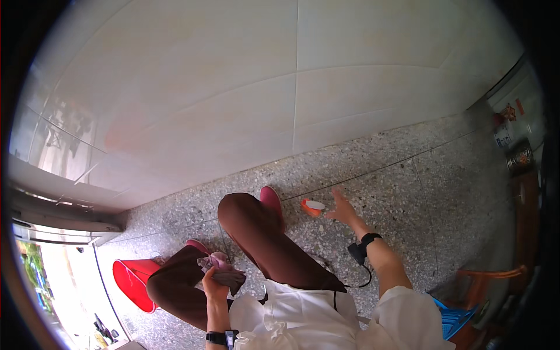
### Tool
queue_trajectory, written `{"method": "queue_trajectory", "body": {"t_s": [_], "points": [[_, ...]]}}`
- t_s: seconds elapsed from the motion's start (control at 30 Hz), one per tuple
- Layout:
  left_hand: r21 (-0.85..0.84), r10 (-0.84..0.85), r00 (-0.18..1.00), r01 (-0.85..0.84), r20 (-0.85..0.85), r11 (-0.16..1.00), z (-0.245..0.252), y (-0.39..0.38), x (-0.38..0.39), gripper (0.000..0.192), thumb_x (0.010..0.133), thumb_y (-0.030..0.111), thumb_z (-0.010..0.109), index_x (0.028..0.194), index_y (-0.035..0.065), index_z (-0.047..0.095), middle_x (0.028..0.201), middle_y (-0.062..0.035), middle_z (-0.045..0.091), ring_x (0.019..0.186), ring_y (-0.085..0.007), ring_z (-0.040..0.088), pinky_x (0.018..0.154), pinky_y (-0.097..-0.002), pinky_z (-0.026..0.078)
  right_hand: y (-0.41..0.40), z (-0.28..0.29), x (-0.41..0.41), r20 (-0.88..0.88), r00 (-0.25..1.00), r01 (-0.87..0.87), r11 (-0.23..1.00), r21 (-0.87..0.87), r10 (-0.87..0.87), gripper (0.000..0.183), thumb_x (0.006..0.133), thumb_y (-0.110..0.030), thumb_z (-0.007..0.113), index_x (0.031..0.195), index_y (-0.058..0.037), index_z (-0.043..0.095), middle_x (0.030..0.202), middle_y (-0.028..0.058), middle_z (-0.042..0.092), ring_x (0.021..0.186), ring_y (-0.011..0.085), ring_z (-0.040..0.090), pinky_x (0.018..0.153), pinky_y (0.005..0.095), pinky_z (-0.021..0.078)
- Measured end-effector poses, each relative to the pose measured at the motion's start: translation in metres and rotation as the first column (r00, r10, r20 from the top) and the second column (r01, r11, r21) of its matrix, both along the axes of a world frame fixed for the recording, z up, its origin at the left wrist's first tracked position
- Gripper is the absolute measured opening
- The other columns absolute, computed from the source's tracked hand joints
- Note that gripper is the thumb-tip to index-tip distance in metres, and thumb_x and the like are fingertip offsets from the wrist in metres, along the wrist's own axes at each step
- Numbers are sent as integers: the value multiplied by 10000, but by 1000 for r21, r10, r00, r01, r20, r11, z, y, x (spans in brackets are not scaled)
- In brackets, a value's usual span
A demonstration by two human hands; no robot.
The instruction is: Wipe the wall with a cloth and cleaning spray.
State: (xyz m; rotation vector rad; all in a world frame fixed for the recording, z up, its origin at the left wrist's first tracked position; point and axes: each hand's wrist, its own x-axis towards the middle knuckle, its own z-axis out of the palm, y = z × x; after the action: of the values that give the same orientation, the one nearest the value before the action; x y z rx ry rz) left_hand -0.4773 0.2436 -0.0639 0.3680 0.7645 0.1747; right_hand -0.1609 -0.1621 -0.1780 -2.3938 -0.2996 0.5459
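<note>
My left hand (214,286) is closed around a crumpled, greyish-pink cloth (223,271), held over my left leg. My right hand (344,211) is stretched out above the speckled stone floor with its fingers apart and nothing in it. Just beyond its fingertips, to the left, an orange scrubbing brush (311,211) with a whitish part on top lies on the floor beside my pink shoe (272,203). Both wrists wear black bands.
A red plastic bucket (133,284) is left of my knees. A pale tiled wall (227,118) rises ahead. At the right are wooden furniture (525,210), a blue plastic stool or basket (455,319) and a patterned tin (519,157). A bright doorway opens at the lower left.
</note>
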Motion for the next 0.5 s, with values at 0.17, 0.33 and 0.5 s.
{"method": "queue_trajectory", "body": {"t_s": [0.17,0.33,0.5], "points": [[-85,-63,978,46,-198,995,-43,-21,4,309,835,169,534,1103,24,586,1046,-166,639,975,-343,624,891,-498,496,30,-68,12,-281,960,154,824,545,6,810,760,-243,792,1433,-91,367,1213,150,593,1003,242,629,799,344,523],[95,42,922,-6,-386,995,-76,-27,-7,267,745,45,610,1011,34,627,888,-97,632,822,-257,611,770,-369,485,97,-81,4,457,842,21,864,504,-287,197,852,-258,642,938,-82,669,838,92,685,604,194,630,521,343,488],[151,215,902,-170,-373,974,-11,-37,-13,203,800,88,569,987,43,635,804,-73,608,699,-209,552,650,-322,439,193,158,18,309,926,-108,636,764,-215,277,813,-177,707,1053,-43,670,889,57,685,774,130,640,697,300,511]]}}
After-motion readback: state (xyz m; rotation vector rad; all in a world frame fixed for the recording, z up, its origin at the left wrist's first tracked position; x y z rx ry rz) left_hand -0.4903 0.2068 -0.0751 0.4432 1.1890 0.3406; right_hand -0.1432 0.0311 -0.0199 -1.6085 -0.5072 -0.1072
